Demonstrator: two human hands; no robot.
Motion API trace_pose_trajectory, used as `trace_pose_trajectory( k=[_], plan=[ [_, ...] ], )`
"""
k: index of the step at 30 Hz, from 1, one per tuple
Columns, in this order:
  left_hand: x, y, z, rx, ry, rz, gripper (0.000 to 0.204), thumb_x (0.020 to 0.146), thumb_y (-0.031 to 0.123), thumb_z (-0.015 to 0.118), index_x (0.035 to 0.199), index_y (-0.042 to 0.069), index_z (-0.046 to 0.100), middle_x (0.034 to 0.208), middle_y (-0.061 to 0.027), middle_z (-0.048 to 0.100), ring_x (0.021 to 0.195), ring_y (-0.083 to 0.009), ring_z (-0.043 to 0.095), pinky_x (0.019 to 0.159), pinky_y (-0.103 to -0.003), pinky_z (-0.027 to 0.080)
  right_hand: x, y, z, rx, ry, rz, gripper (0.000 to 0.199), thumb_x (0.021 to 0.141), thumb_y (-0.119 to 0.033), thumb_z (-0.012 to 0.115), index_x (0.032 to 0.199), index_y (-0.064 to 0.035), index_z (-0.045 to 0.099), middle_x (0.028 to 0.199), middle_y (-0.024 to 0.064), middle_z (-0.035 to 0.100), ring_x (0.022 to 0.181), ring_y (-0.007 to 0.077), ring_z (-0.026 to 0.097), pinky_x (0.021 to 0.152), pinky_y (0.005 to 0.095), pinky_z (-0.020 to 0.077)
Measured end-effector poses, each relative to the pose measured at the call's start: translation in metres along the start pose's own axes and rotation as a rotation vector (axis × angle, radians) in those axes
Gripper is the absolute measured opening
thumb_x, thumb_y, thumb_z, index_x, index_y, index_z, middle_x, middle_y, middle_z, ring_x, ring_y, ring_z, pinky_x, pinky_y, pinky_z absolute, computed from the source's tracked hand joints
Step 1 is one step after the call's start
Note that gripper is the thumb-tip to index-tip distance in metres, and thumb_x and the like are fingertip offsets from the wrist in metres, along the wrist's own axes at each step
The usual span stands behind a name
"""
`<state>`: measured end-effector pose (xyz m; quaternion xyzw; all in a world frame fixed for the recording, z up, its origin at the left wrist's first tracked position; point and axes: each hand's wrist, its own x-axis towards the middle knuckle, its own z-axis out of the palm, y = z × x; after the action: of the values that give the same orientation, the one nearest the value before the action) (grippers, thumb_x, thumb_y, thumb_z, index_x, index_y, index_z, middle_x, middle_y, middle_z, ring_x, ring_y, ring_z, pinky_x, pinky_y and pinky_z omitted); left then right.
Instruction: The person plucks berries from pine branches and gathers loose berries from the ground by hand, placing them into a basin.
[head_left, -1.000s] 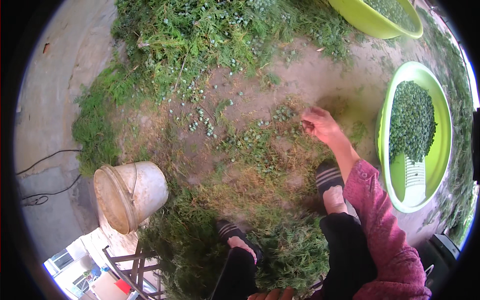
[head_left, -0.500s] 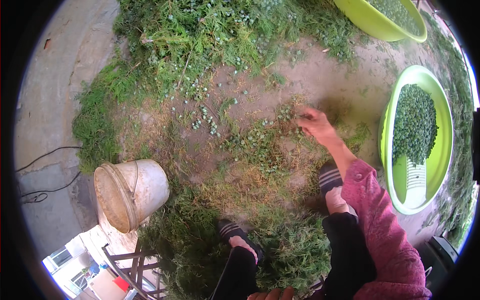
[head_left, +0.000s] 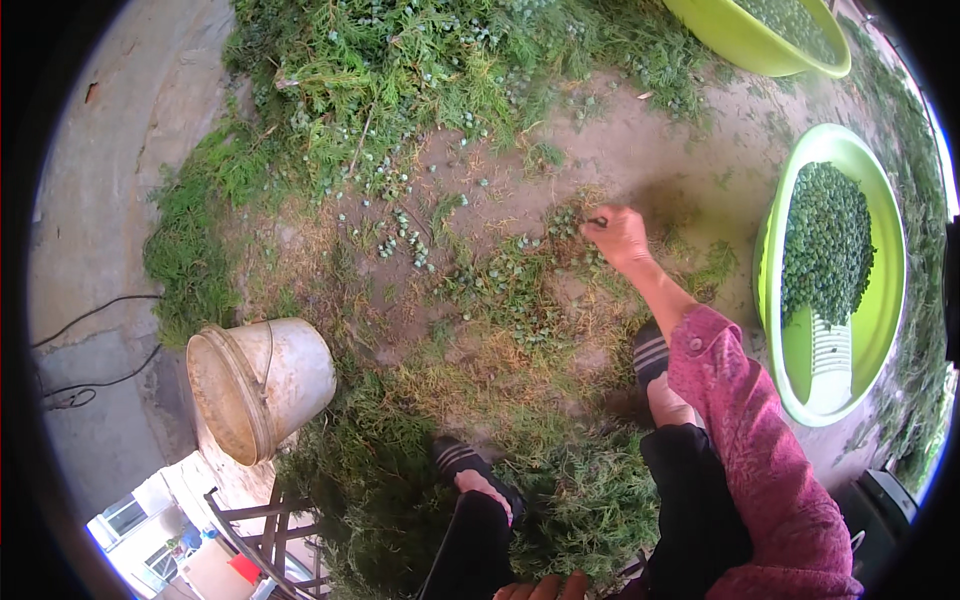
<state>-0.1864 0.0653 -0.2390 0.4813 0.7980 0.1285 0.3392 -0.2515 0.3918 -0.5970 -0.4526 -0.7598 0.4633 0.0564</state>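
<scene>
My right hand (head_left: 617,234) hangs low over the ground, its fingers pinched together. A small dark bit shows at the fingertips, too small to name. Just beside and below it lies a loose patch of small blue-green cones (head_left: 525,285) mixed with dry yellow sprigs. Only the fingers of my left hand (head_left: 545,588) show at the lower edge, lying side by side with nothing visible in them. To the right stands a light green tub (head_left: 808,375) partly filled with picked green cones (head_left: 828,240).
Cut evergreen branches (head_left: 390,80) with cones are heaped at the far side. Another yellow-green tub (head_left: 745,45) stands far right. A dirty white bucket (head_left: 300,370) lies tipped at left. My shoes (head_left: 462,457) stand among more branches. A black cable (head_left: 95,385) runs along the left paving.
My right hand has shifted slightly left and up, its blurred fingers now drawn into a pinch. My left hand stays at the lower edge.
</scene>
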Motion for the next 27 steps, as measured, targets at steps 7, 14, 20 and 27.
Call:
trace_pose_trajectory(
  k=[7,14,20,27],
  plan=[
    [0.0,-0.002,0.001,-0.002,-0.008,-0.007,0.049,0.061,0.017,0.068,0.106,0.004,0.054,0.091,-0.0104,0.058,0.077,-0.0251,0.058,0.07,-0.036,0.047,-0.005,0.025,-0.015,0.535,-0.318,0.079,0.02,0.077,-0.018,0.07,0.092,-0.0066,0.063,0.074,0.0068,0.064,0.069,0.0156,0.062,0.058,0.0291,0.0482],
    [-0.002,0.004,0.003,-0.032,0.025,-0.027,0.048,0.061,0.017,0.068,0.105,0.004,0.055,0.09,-0.0105,0.057,0.076,-0.0252,0.058,0.068,-0.037,0.047,-0.024,0.022,-0.048,0.914,-0.415,0.339,0.012,0.081,-0.014,0.066,0.09,-0.0067,0.062,0.072,0.0026,0.061,0.066,0.0116,0.059,0.053,0.0241,0.0455],
    [0.0,0.007,0.004,-0.035,0.027,-0.019,0.048,0.061,0.017,0.069,0.105,0.004,0.055,0.09,-0.0105,0.057,0.075,-0.0255,0.058,0.068,-0.037,0.047,-0.03,0.025,-0.017,0.03,-0.141,-0.135,0.02,0.076,-0.012,0.068,0.094,-0.0028,0.064,0.083,0.012,0.065,0.074,0.0232,0.063,0.066,0.0321,0.0498],
    [-0.002,0.007,0.005,-0.022,0.005,-0.026,0.047,0.061,0.016,0.069,0.105,0.004,0.055,0.09,-0.0108,0.057,0.076,-0.026,0.058,0.068,-0.037,0.047,-0.038,0.01,0.0,-0.153,-0.08,-0.307,0.023,0.074,-0.014,0.067,0.094,-0.0035,0.062,0.087,0.0185,0.064,0.079,0.0313,0.063,0.07,0.0384,0.0498]
  ],
)
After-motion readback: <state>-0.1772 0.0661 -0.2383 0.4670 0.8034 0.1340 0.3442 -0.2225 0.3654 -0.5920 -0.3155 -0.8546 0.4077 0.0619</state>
